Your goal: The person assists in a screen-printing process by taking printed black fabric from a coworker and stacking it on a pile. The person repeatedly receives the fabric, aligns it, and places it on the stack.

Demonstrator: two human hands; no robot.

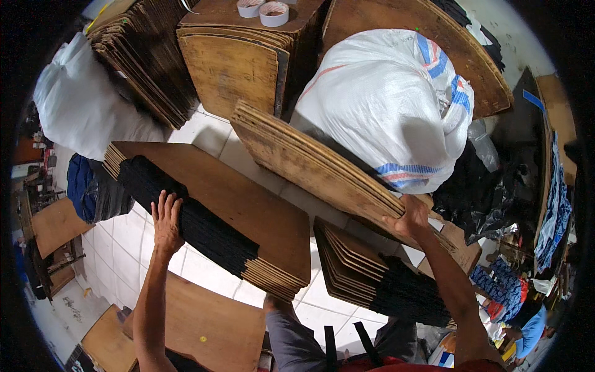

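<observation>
My left hand (167,220) lies with fingers extended on a long strip of black fabric (211,229) along the edge of a tilted stack of wooden boards (242,198). My right hand (409,217) grips the top edge of another stack of thin boards (316,161), which leans beside a big white woven sack (372,105) with blue and red stripes. Below my right hand, a smaller board stack (347,254) has black fabric (409,291) along its lower right part.
More boards (229,74) stand behind, with tape rolls (273,13) on top. A white bundle (93,105) and dark fabric (87,186) sit left. Tiled floor (111,260) shows below; boards (204,310) lie lower left. Black plastic (465,204) is right. A person (527,335) works lower right.
</observation>
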